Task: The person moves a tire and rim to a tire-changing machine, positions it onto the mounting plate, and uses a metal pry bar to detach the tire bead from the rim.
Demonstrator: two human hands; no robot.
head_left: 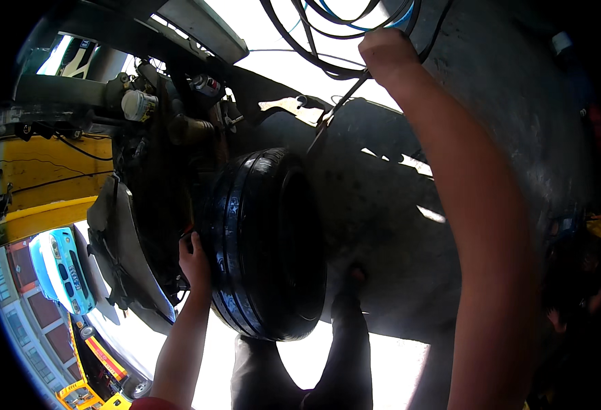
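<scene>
A black tyre (246, 239) stands upright in front of my legs, its grooved tread facing left and its dark opening facing right. My left hand (194, 263) lies against the left side of the tread with its fingers apart. High at the upper right, my right hand (388, 55) is closed around the handle of a long dark tool (319, 135). Its shaft slants down and left to a flat, wider end above and right of the tyre. I cannot make out the tool's exact kind.
Black hoses (307, 34) hang in loops beside my right hand. A machine (198, 126) with a white tub (139, 105) on it stands at the upper left. A dark curved panel (126, 239) is left of the tyre. Outside are a blue car (61, 270) and yellow equipment (78, 395).
</scene>
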